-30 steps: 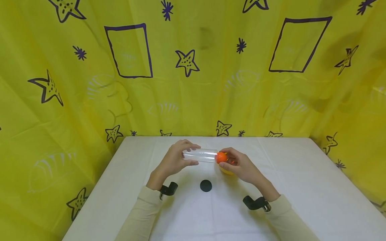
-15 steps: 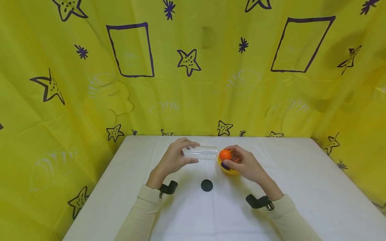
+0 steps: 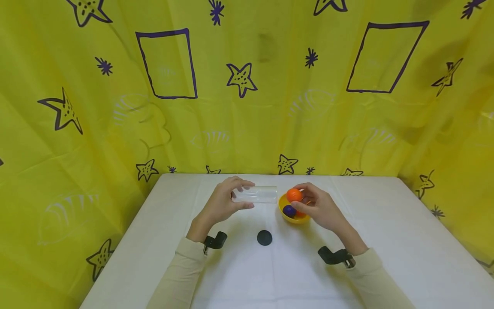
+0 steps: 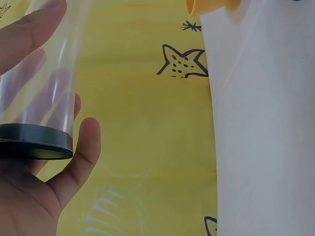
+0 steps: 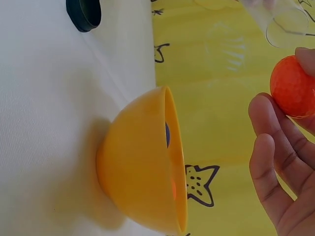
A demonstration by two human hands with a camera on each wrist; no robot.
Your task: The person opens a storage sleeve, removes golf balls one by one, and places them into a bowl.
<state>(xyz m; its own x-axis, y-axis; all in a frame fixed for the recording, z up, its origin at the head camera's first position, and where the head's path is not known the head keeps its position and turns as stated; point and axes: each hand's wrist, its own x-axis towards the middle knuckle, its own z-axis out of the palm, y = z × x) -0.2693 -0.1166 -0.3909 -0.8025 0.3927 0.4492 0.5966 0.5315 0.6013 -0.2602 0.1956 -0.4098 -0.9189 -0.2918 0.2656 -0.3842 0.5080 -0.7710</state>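
Observation:
My left hand (image 3: pixel 225 202) holds a clear plastic tube (image 3: pixel 262 194) on its side above the table, thumb below and fingers above. A black end cap (image 4: pixel 37 140) closes the tube's end nearest my palm; the other end faces right, uncovered. Between the thumb and fingers of my right hand (image 3: pixel 323 209) is an orange dimpled ball (image 3: pixel 294 195), like a golf ball, a short way right of the tube's mouth. Under it stands a yellow bowl (image 3: pixel 295 220) with a dark purple ball (image 3: pixel 289 210) and something orange inside, partly hidden by the right hand.
A loose round black cap (image 3: pixel 264 237) lies on the white-covered table (image 3: pixel 239 274), nearer to me than the bowl. Behind and at the sides hangs a yellow curtain (image 3: pixel 216 116) with starfish drawings. Each wrist wears a black camera mount.
My right hand has drawn the orange ball from the tube's mouth rightward, over the bowl, uncovering the purple ball to view. The left hand and tube have barely moved.

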